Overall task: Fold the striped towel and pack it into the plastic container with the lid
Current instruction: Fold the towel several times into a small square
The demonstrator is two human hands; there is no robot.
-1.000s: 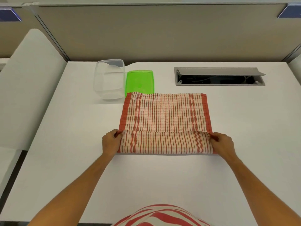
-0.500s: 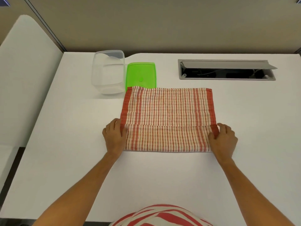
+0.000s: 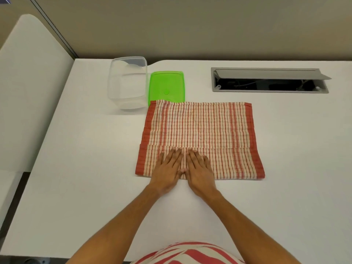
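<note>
The red-and-cream striped towel (image 3: 200,128) lies flat on the white table (image 3: 85,178), its near edge folded up into a narrow band. My left hand (image 3: 167,170) and my right hand (image 3: 200,171) rest side by side, palms down and fingers stretched, on the middle of that folded band. Neither hand grips anything. The clear plastic container (image 3: 127,82) stands open at the back left. Its green lid (image 3: 167,86) lies flat right beside it, with the towel's far left corner overlapping the lid's near edge.
A grey cable hatch (image 3: 270,80) is open in the table at the back right. A beige partition wall (image 3: 190,25) closes the far side, and a white panel (image 3: 28,92) borders the left. My striped shirt shows at the bottom.
Both hands let go of the towel's left and right edges and slid inward to the middle of the folded band, where they now press flat. The fold lies flatter.
</note>
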